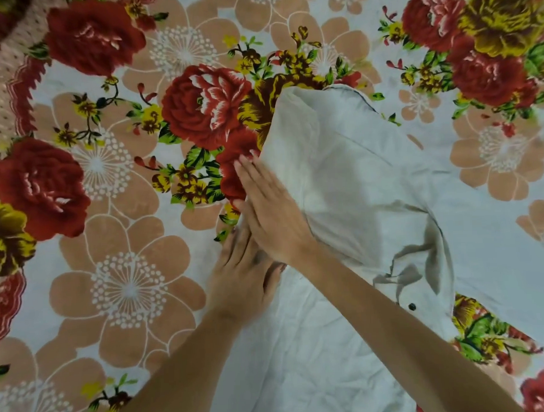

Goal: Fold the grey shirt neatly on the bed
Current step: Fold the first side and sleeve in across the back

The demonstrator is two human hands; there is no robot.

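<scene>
two flat hands on the left edge of a grey shirt (340, 178) spread on a flowered bed sheet (123, 303)

the shirt lies from the centre of the frame down to the bottom edge and out to the right, with a folded part reaching toward the upper centre and a rumpled collar (420, 256) with a dark button (411, 307) at lower right. the right hand (272, 215) lies released, fingers straight, pressing the shirt's left edge at mid-frame. just below it the left hand (239, 281), blurred, rests flat on the same edge, its fingertips tucked under the right hand, gripping nothing.
</scene>
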